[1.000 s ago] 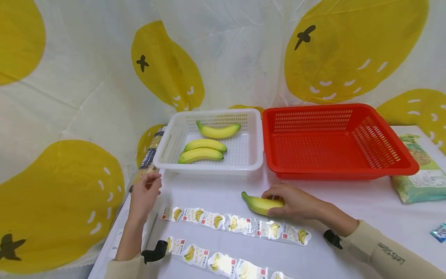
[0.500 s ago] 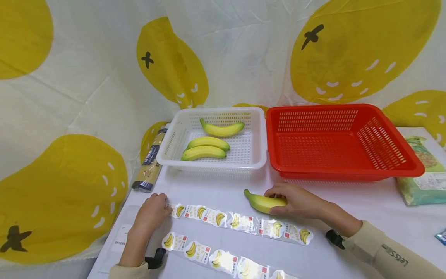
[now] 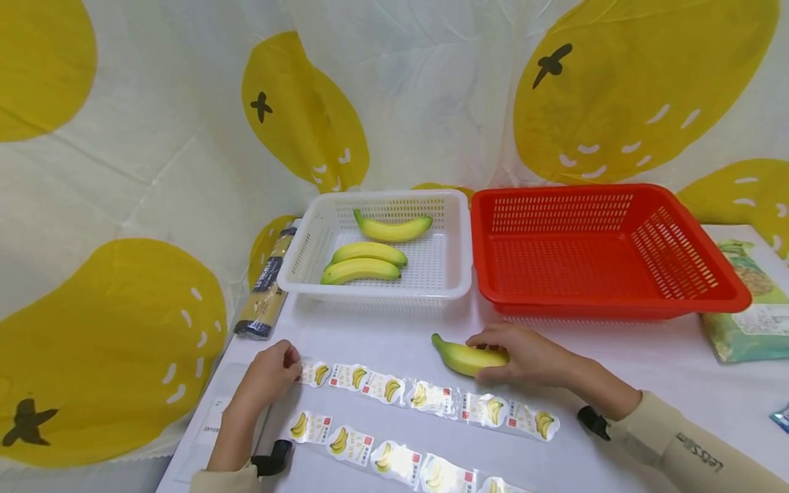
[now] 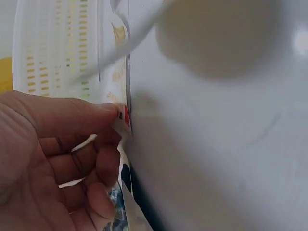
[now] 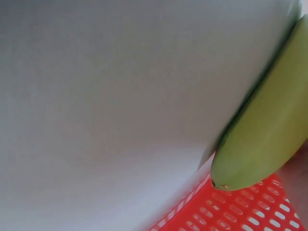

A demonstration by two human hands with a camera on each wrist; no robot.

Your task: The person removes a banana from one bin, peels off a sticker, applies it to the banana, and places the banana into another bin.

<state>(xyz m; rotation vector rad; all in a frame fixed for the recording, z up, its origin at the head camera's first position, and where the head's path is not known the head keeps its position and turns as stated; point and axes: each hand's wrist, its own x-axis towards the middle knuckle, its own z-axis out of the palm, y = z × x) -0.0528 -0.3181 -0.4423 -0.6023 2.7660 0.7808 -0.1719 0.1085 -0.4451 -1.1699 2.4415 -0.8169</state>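
Note:
In the head view my left hand (image 3: pixel 265 376) is at the left end of the upper strip of banana stickers (image 3: pixel 431 398). The left wrist view shows thumb and forefinger pinching the strip's edge (image 4: pixel 126 115), the other fingers curled beneath. My right hand (image 3: pixel 524 357) grips a yellow-green banana (image 3: pixel 455 357) over the white table, its stem pointing left. Up close in the right wrist view, the blunt tip of that banana (image 5: pixel 262 134) shows, with little of the hand visible. A lower strip of similar stickers (image 3: pixel 394 460) lies nearer to me.
A white basket (image 3: pixel 370 292) with 3 bananas stands at the back, beside a red basket (image 3: pixel 610 308). Left of the white one lies a packet with a dark label (image 3: pixel 266 281). A green bag (image 3: pixel 748 335) is at the right; a clear sheet (image 3: pixel 212 418) lies front left.
My left hand has come down from beside the white basket and taken hold of the upper strip's left end. That strip has shifted slightly right. The right hand keeps its grip on the banana.

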